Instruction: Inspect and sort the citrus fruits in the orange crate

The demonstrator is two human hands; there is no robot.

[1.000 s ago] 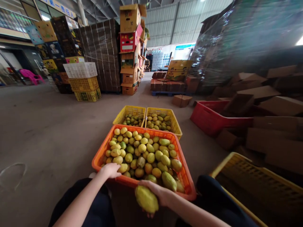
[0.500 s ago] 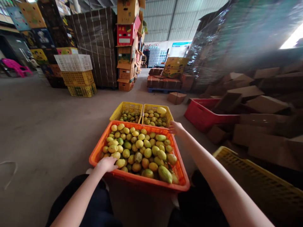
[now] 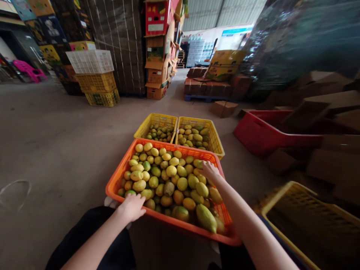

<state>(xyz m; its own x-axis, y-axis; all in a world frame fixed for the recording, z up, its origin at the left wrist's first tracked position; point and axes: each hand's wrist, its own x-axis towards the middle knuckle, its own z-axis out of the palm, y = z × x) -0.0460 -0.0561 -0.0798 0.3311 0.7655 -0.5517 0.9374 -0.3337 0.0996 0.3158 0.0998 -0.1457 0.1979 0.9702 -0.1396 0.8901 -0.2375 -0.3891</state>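
Observation:
A large orange crate [image 3: 119, 170] full of yellow and green oval fruits [image 3: 171, 171], whose kind I cannot tell, sits in front of me between my knees. My left hand [image 3: 132, 206] lies over its near left rim, fingers stretched toward the fruits and gripping none. Over the right side of the pile is my right hand [image 3: 209, 170], fingers apart, its tips at a green fruit [image 3: 198, 164]. A longer green fruit [image 3: 206, 218] lies near the front right corner. Behind stand a left yellow crate [image 3: 143, 127] and a right yellow crate [image 3: 218, 140], both holding similar fruits.
At my right are an empty-looking yellow crate [image 3: 292, 187], a red bin [image 3: 253, 133] and loose cardboard boxes [image 3: 337, 157]. Stacked cartons [image 3: 156, 52], stacked crates [image 3: 97, 82] and a blue pallet [image 3: 199, 98] with boxes stand farther back. A pink chair [image 3: 29, 70] is far left.
My right hand has moved from beside the right yellow crate back over the orange crate's fruits. A large yellow fruit seen above that yellow crate no longer shows there. The view has shifted slightly.

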